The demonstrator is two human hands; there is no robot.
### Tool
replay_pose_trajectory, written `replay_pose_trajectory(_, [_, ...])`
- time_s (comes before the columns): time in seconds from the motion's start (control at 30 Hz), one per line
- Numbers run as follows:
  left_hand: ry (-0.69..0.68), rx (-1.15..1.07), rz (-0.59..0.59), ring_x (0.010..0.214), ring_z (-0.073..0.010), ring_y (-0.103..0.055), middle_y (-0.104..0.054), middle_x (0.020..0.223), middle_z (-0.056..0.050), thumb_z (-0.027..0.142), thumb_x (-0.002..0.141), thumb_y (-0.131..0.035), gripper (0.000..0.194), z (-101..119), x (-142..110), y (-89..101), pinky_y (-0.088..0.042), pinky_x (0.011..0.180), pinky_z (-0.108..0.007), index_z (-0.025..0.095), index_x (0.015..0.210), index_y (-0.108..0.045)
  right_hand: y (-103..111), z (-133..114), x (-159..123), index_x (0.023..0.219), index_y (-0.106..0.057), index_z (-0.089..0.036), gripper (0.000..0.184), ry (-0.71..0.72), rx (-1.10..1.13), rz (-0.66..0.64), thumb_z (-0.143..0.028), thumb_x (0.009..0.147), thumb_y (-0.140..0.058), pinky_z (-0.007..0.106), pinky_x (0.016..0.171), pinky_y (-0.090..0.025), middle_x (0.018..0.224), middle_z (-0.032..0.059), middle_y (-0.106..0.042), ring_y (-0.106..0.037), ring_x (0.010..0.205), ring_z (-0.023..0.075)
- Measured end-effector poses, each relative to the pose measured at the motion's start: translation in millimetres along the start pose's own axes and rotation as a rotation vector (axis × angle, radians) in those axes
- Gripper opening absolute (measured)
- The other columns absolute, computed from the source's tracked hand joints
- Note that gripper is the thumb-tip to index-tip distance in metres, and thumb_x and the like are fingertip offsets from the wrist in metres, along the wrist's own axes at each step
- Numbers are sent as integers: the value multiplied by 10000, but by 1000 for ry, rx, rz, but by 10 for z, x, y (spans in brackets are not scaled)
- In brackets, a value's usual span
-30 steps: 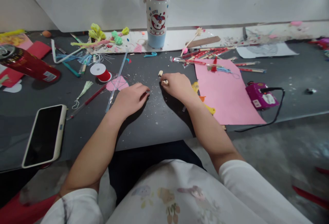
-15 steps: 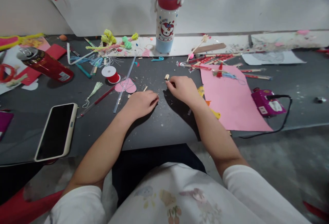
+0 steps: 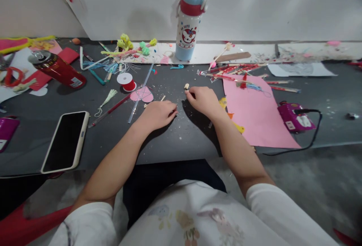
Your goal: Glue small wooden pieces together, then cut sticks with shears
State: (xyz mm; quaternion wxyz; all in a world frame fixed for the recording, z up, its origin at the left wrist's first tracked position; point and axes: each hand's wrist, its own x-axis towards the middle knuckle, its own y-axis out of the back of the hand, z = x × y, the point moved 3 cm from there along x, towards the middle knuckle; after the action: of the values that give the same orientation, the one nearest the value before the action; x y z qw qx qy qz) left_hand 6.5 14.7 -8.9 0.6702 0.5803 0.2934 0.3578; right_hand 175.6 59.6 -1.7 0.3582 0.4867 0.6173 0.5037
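My left hand [image 3: 160, 115] rests low over the dark table with its fingers curled together. A thin pale wooden stick [image 3: 163, 98] pokes out just beyond its knuckles. What those fingers hold, if anything, is hidden. To the right, my right hand [image 3: 205, 100] is closed in a pinch, thumb against forefinger. Right at its fingertips is a small cream-coloured piece [image 3: 186, 86] with a dark underside; I cannot tell whether the fingers grip it. Left of my left hand lie a pink paper heart [image 3: 145, 94] and a clear strip [image 3: 135, 104] across it.
A water bottle [image 3: 190, 25] stands at the back by the white board. Leftward are a red ribbon spool [image 3: 128, 84], a phone [image 3: 66, 140] and a tilted drink can [image 3: 59, 71]. Pink paper [image 3: 254, 114] and a purple box with a cable [image 3: 295, 116] lie rightward.
The whole view has shifted slightly, so things appear a little further right. The fingers of my left hand have loosened a touch. My right hand keeps its pinch beside the cream-coloured piece.
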Motion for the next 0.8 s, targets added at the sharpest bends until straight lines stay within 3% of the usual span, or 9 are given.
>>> replay_pose_trajectory(0.1, [108,13,4,841,-235,-682,-725,893,-73,323,953,-456,263,-40,3,39,-351,600,-327,176,911,-670,-3,8,5,822,-670,-176,345,-1,9,7,-350,969,-411,323,602,-212,863,109,-738,-595,735,205])
replay_pose_trajectory(0.27, [546,95,97,851,-299,-684,-731,893,-126,303,913,-481,254,-347,-67,201,-417,636,-366,176,906,-701,-11,5,7,827,-669,-176,349,7,6,-6,-347,975,-403,324,606,-213,856,106,-731,-595,747,207])
replay_pose_trajectory(0.37, [672,84,102,854,-312,-683,-733,911,-134,307,887,-519,235,-492,-107,256,-466,689,-400,190,948,-714,-15,-1,3,833,-673,-175,349,9,4,-12,-348,975,-405,325,607,-215,870,108,-735,-598,755,209])
replay_pose_trajectory(0.8, [509,26,2,930,-303,-682,-749,910,-107,352,885,-536,262,-401,-16,142,-505,760,-397,197,911,-745,-14,-12,0,857,-682,-181,350,8,-12,-12,-355,981,-404,322,613,-240,903,105,-749,-619,768,211])
